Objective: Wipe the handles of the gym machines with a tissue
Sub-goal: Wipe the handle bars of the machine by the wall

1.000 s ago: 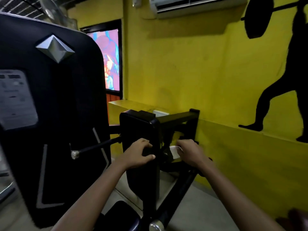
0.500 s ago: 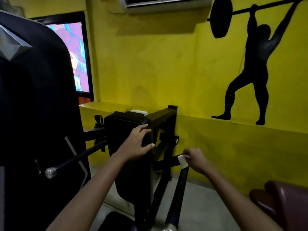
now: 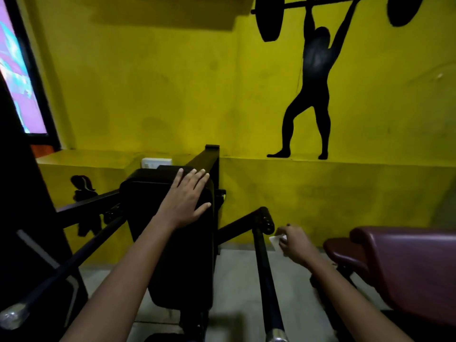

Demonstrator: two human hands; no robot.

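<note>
My left hand [image 3: 186, 196] lies flat with straight fingers on top of the black chest pad [image 3: 170, 233] of the gym machine. My right hand [image 3: 292, 241] pinches a small white tissue [image 3: 275, 241] just right of the long black handle bar [image 3: 264, 272], a little below its knurled upper end [image 3: 266, 219]. The tissue is close to the bar but apart from it. A second handle bar [image 3: 61, 270] with a chrome tip runs off toward the lower left.
A maroon padded bench [image 3: 399, 262] stands close on the right. The black weight-stack housing [image 3: 22, 218] fills the left edge. A yellow wall with a ledge [image 3: 320, 161] is right behind the machine. Grey floor lies below.
My right hand with the tissue came off the right handle bar and moved a little to its right. My left hand slid up the pad and flattened. The view turned right.
</note>
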